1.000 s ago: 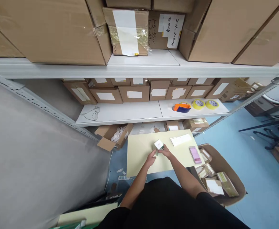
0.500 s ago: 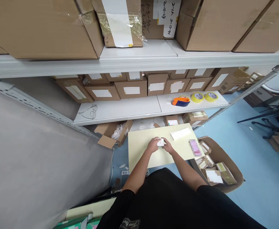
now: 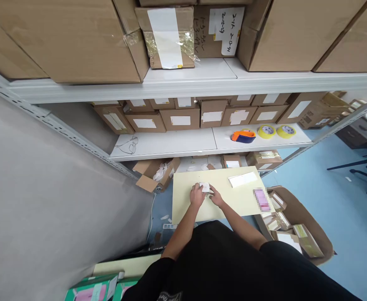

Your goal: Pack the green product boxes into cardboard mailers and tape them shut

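A small white piece (image 3: 204, 187), perhaps folded paper or a little box, is between my hands above the cream tabletop (image 3: 183, 200). My left hand (image 3: 197, 195) is closed on its left side, with fingers over the near edge. My right hand (image 3: 216, 196) grips the right edge with bent fingertips. Part of the piece is hidden by the fingers. To the right on the same tabletop lie a flat white box or pad (image 3: 242, 179) and a pink, blurred-out phone-like object (image 3: 261, 200).
A large carton (image 3: 315, 225) of small boxes stands right of the table. An opened box (image 3: 148, 184) with white material sits to the left. The shelf (image 3: 183, 140) ahead holds boxes, glasses (image 3: 131, 145), an orange-and-blue tape dispenser (image 3: 243, 136) and tape rolls (image 3: 266, 131).
The camera view has shifted left. The white piece has turned and now lies flatter, farther toward the far side of my hands. My right hand's fingers have loosened a little.
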### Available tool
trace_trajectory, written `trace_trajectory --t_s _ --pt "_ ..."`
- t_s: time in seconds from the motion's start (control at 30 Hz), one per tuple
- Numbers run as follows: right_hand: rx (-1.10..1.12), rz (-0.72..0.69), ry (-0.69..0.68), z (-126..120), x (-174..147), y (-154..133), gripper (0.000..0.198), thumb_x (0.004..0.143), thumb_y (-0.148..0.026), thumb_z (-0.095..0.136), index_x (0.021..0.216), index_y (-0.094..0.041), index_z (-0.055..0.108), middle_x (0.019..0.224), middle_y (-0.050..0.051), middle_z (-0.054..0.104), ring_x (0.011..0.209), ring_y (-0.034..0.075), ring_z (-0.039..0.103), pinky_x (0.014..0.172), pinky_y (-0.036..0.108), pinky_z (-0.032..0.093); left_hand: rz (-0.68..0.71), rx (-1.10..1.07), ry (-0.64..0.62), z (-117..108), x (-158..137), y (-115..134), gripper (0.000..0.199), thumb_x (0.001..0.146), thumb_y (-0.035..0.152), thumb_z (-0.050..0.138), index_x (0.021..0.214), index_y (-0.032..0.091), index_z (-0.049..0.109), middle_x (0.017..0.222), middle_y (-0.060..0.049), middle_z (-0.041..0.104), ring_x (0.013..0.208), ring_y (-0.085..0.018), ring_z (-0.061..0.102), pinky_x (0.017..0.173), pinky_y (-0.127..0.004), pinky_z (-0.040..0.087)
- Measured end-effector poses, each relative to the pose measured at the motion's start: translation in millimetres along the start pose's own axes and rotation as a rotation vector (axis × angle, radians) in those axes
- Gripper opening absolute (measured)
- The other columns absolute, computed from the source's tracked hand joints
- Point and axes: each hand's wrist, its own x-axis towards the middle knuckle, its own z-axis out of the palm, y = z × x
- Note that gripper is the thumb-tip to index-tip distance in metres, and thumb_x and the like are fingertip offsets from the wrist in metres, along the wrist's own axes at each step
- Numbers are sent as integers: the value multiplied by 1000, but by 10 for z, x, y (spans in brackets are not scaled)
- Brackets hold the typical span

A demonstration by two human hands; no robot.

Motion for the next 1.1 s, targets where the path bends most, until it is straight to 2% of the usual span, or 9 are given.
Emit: trace_trajectory --t_s 0.1,0.2,0.3,0.47,0.53,0.67,0.8,0.97,1.1 --pt "-28 13 -27 17 -33 -84 83 71 -20 58 153 -27 49 151 8 60 140 25 57 112 46 53 46 -77 -9 -72 106 -24 36 91 33 75 127 26 75 149 -10 59 131 -26 58 108 -32 46" --pt "-104 63 22 22 8 -247 75 76 -22 61 150 -25 51 143 8 65 132 25 64 110 45 54 28 -120 -59 -241 337 -44 31 97 46 66 118 27 79 125 -8 74 118 -25 66 100 -31 48" --pt "-168 71 53 -4 17 -398 67 79 -24 63 145 -26 54 136 7 69 118 24 71 103 43 58 -38 -127 -76 -383 602 -73 41 100 48 59 134 26 71 112 -9 78 113 -26 68 98 -33 48" --pt "-231 93 83 -44 -49 -598 57 83 -30 67 138 -24 57 125 8 72 99 21 75 92 36 60 -218 -254 57 -259 761 -153 75 92 30 70 161 22 41 148 -14 61 127 -27 63 104 -34 47" --pt "-295 97 90 -12 -54 -690 54 83 -32 70 135 -24 58 120 7 73 95 20 75 88 33 58 -200 -236 173 -137 710 -171 66 90 26 72 153 23 53 160 -15 48 136 -30 55 110 -37 45" --pt "-578 128 147 122 -22 -866 42 79 -36 80 115 -22 61 105 9 76 91 24 74 78 30 52 7 -270 121 31 594 -194 29 94 20 64 118 25 78 133 -9 71 130 -27 57 114 -37 44" --pt "-757 201 138 196 -19 -922 37 78 -38 82 100 -20 59 93 11 76 88 27 72 71 28 44 -5 -388 6 79 591 -279 27 87 20 72 113 24 79 121 -5 77 117 -23 66 107 -33 48" --pt "-711 202 186 145 -54 -855 25 84 -36 76 94 -21 58 88 9 75 83 24 71 68 26 40 -107 -521 -80 107 628 -393 23 85 15 68 104 25 78 106 -1 79 98 -17 73 88 -25 53" --pt "-596 174 197 105 -52 -810 14 93 -33 64 100 -21 61 86 7 75 84 23 71 72 25 44 -77 -452 -32 129 597 -380 27 80 26 79 107 24 77 113 -4 77 106 -20 71 93 -27 51"
